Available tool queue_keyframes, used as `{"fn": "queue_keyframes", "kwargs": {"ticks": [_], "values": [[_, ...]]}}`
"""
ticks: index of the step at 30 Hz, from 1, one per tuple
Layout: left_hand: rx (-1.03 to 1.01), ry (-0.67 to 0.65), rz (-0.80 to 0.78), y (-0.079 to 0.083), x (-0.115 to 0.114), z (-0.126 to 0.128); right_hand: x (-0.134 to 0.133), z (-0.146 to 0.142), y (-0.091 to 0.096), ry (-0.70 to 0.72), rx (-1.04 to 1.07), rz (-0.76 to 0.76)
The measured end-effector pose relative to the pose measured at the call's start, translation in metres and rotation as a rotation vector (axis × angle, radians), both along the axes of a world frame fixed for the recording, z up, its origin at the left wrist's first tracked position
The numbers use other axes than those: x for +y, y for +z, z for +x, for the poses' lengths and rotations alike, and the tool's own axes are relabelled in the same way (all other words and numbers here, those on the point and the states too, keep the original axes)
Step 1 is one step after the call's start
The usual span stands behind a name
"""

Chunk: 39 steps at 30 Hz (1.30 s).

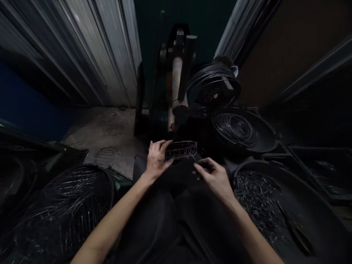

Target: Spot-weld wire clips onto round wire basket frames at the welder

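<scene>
My left hand [157, 159] grips the left end of a small oval wire frame [183, 149], held level over my lap. A little to the right and lower, my right hand [213, 175] has its fingers pinched together just below the frame's right end; what they pinch is too small and dark to make out. Both forearms reach forward over my dark trousers. A machine with a wooden roller [176, 86] stands right behind the frame.
A spool of black wire [214, 90] sits on the machine's right. A round tray with coiled wire [236, 129] lies below it. A tub of short wire pieces [261, 205] is at my right. A basin of long wires [66, 205] is at my left. Round wire meshes [106, 156] lie on the concrete floor.
</scene>
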<state>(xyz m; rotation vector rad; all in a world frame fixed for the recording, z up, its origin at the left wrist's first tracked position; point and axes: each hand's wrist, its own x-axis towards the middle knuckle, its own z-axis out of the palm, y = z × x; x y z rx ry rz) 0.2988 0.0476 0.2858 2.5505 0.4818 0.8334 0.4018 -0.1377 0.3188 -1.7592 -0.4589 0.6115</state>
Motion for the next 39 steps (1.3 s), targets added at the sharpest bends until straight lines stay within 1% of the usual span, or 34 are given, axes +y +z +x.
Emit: {"fn": "queue_keyframes", "kwargs": {"ticks": [2, 4, 6, 8, 11, 15, 18, 20, 24, 29, 35, 39], "values": [[0.033, -0.02, 0.032, 0.002, -0.002, 0.002, 0.02, 0.004, -0.001, 0.034, 0.061, 0.044], [0.066, -0.026, 0.048, 0.004, -0.003, 0.002, 0.036, 0.007, -0.003, 0.038, 0.112, 0.077], [0.089, -0.019, 0.048, 0.006, -0.003, 0.002, 0.046, 0.008, -0.006, 0.038, 0.152, 0.106], [0.101, -0.022, 0.04, 0.007, -0.003, 0.002, 0.052, 0.006, -0.01, 0.036, 0.136, 0.118], [0.099, -0.031, 0.02, 0.009, -0.004, 0.003, 0.056, 0.002, -0.014, -0.008, -0.018, 0.057], [0.066, -0.031, 0.005, 0.009, -0.004, 0.004, 0.058, -0.008, -0.02, -0.066, -0.332, -0.056], [0.047, -0.039, 0.002, 0.009, -0.003, 0.004, 0.06, -0.014, -0.025, -0.088, -0.523, -0.075], [0.042, -0.043, -0.01, 0.009, -0.003, 0.003, 0.061, -0.017, -0.029, -0.101, -0.577, -0.071], [0.008, -0.034, -0.025, 0.009, -0.001, 0.002, 0.064, -0.02, -0.032, -0.137, -0.579, -0.027], [-0.031, -0.029, -0.004, 0.007, 0.003, 0.004, 0.07, -0.018, -0.037, -0.157, -0.555, 0.034], [-0.051, -0.012, 0.019, 0.005, 0.008, 0.008, 0.076, -0.013, -0.045, -0.164, -0.549, 0.05], [-0.046, -0.018, 0.018, 0.005, 0.013, 0.01, 0.08, -0.01, -0.046, -0.162, -0.531, 0.062]]}}
